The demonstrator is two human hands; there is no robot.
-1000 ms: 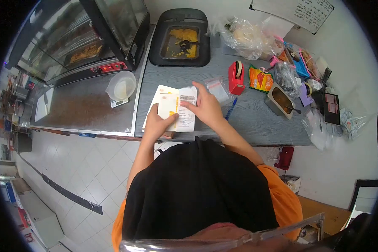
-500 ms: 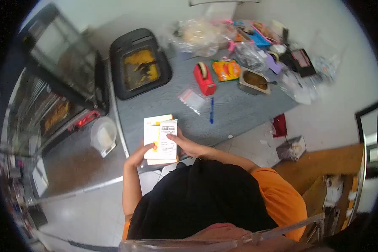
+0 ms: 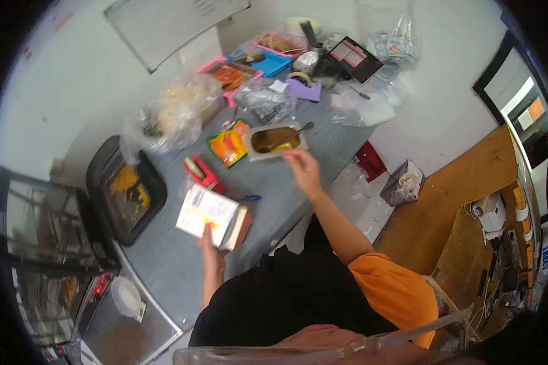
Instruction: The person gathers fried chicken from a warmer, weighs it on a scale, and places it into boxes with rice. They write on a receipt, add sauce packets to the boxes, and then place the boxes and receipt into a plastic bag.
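Note:
My left hand [image 3: 210,246] holds a small box with white and yellow paper slips [image 3: 208,212] on top, above the grey counter [image 3: 182,267]. My right hand [image 3: 303,169] reaches across the counter and touches the near edge of a metal container of brown sauce [image 3: 276,140] with a spoon in it. Its fingers look loosely curled; nothing is clearly held in it. A red tape dispenser [image 3: 201,172] and an orange snack packet [image 3: 229,143] lie between the two hands.
A black tray of yellow crumbs [image 3: 126,190] lies left of the box. Clear plastic bags [image 3: 175,112], pink and blue trays [image 3: 256,61] and a black device [image 3: 353,58] crowd the far counter. A glass warmer [image 3: 39,243] and plastic tub [image 3: 126,297] stand at left.
The view has swung round to the right. My right hand left the paper slips and reached out to the sauce container. The left hand alone now holds the box and slips.

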